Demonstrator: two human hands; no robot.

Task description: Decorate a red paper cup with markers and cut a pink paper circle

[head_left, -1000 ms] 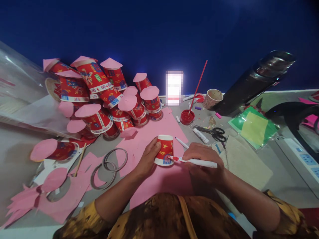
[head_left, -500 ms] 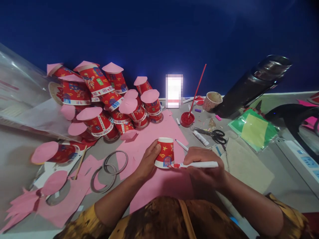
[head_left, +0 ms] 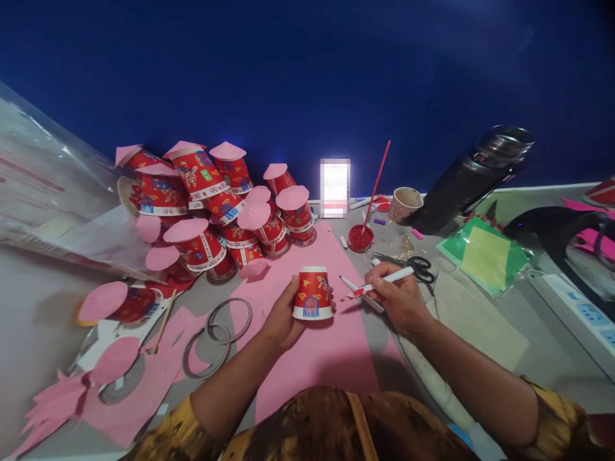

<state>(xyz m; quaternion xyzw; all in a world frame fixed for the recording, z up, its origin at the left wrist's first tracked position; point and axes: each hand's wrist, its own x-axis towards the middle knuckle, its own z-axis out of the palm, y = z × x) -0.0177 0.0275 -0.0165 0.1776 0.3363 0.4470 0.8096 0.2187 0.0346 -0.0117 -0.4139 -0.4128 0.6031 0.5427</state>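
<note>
The red-tipped marker (head_left: 354,294) has just come off the upturned red cup (head_left: 314,280) — its tip now points at the cup from the right, clear of it. Colouring looks paused, with red strokes inside the blue arch facing forward. The left hand (head_left: 283,317) wraps the cup above the pink sheet (head_left: 312,365); the right hand (head_left: 396,301) pinches the marker. A blue-tipped pen (head_left: 348,282) lies close below that hand — a likely snag. Scissors (head_left: 421,270) sit beyond; 2 grey rings (head_left: 243,322) lie leftward.
</note>
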